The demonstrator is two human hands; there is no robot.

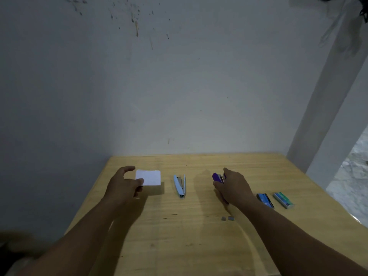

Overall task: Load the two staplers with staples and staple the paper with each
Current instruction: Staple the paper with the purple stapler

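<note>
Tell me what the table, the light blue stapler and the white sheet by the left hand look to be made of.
Table: pale wood, likely pine or a veneer; grain lines and small dark knots show, matte finish.
Light blue stapler: apparently a smooth plastic shell with a grey metal staple channel showing between its opened halves.
White sheet: paper, thin, flat and matte, casting a shadow on the table; the left hand touches its edge.

Wooden table [179, 246]: light grain, set into a corner, far edge against the wall. Wall [159, 86]: pale grey-white, with dark spatter marks [135, 22] near the top. White pillar [328, 92]: slants up at right, beside the table's far right corner. Mottled floor [352, 176]: visible past the pillar
</note>
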